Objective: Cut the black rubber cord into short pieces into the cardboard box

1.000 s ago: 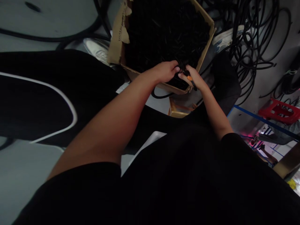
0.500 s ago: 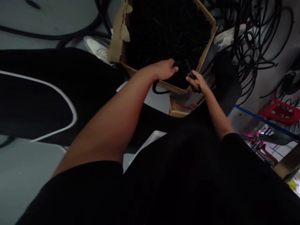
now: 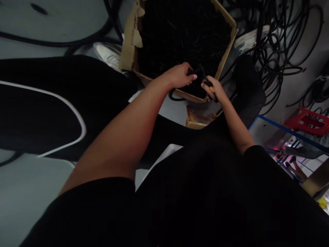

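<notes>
Over the near edge of a cardboard box (image 3: 223,63), my left hand (image 3: 182,75) is closed round a black hose or cable (image 3: 177,98), which loops down beneath the wrist outside the box. Its short end points toward my right hand. My right hand (image 3: 212,90) grips scissors (image 3: 205,76) with black and orange handles, their blades pointing up and leftward close to the hose end. Whether the blades touch the hose is too dark to tell. Many short black cut pieces (image 3: 185,37) fill the box below both hands.
Tangled black hoses (image 3: 276,61) lie on the floor at the right. A small wooden stool (image 3: 195,123) stands below the box, and a red plastic stool (image 3: 307,121) is at far right. White shoes (image 3: 109,55) flank the box. A person's legs (image 3: 295,168) show in the background.
My right hand with the scissors has shifted slightly left, bringing the blades nearer to my left hand. The left hand stays closed on the hose, almost in place.
</notes>
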